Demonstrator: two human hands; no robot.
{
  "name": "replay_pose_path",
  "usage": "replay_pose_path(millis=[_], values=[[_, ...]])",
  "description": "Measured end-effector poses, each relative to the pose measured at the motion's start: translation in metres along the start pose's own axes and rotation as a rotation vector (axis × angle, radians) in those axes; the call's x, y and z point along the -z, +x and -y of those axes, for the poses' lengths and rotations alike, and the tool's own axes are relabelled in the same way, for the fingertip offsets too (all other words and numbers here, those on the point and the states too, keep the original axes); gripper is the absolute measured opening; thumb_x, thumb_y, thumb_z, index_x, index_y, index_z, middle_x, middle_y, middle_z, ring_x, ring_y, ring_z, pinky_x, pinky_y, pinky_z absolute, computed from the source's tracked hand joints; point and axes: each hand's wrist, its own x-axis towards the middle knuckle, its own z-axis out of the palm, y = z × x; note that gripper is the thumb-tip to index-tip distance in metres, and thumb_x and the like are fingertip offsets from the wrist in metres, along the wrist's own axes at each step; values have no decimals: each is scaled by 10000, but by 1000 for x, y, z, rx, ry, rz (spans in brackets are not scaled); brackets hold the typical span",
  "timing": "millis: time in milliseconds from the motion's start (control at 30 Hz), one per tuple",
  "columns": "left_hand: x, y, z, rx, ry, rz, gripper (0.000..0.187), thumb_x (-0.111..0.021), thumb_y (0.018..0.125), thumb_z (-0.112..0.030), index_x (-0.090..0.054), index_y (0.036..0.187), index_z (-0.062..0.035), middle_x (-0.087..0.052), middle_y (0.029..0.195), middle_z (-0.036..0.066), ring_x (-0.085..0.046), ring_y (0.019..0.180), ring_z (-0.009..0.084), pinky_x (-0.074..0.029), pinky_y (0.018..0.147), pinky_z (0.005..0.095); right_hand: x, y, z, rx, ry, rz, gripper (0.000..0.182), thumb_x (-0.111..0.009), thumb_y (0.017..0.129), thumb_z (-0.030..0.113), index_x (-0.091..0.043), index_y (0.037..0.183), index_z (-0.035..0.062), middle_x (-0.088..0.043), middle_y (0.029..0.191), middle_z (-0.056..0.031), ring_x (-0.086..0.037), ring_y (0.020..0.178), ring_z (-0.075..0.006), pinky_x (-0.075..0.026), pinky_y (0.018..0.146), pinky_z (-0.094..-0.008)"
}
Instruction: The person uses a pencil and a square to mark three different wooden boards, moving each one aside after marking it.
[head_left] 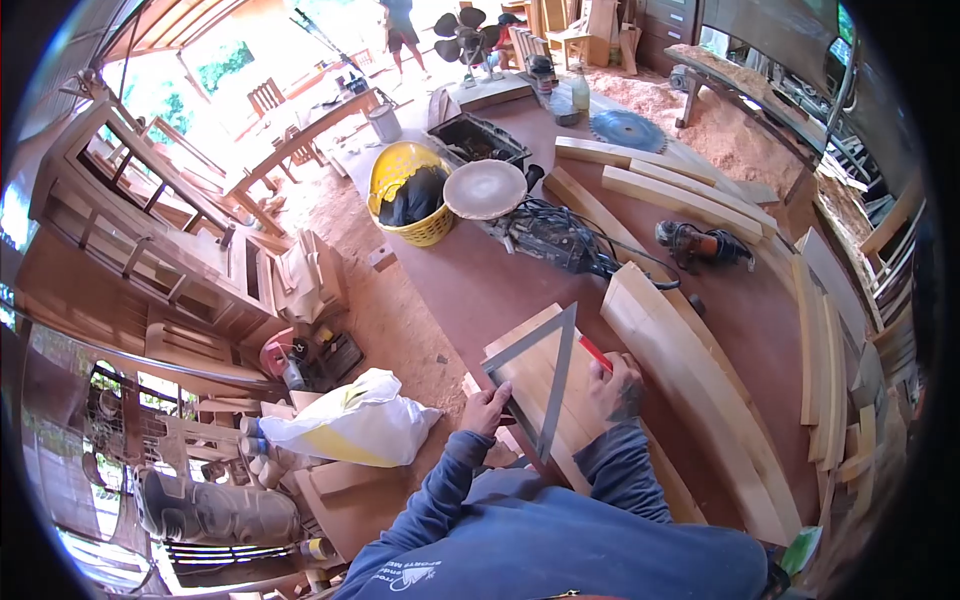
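Pressing down on a grey metal triangular square (540, 375), the left hand (487, 410) has its fingers spread flat over the tool's lower corner, gripping nothing, just pinning it to a pale rectangular wood board (535, 385). The square lies flat on the board w/ its long edge running from near the left fingers up to the apex by the board's far corner; long axis goes near-to-far, leaning slightly right, apex pointing away from the person. The right hand (615, 385) sits just right of the long edge, fingers curled tight round a red pencil (595, 353), tip at the edge of the square. The board rests on a reddish-brown workbench (480, 280), beside a wide curved light wood plank (690, 400). An orange-black angle grinder (705, 243) lies well apart, further up the bench.
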Motion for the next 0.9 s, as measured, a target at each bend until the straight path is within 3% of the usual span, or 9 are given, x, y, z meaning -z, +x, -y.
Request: replay_pose_path(millis=[900], values=[[0, -8, -10, -50, 79, -19, 543, -658, 969, -474, -676, 1107, 50, -713, 951, 109, -725, 787, 208, -628, 706, 355, -2, -2, 5, -47, -20, 85, 220, -670, 872, 231, -684, 928, 19, -654, 947, -202, -637, 925, -412, -512, 818, -489]])
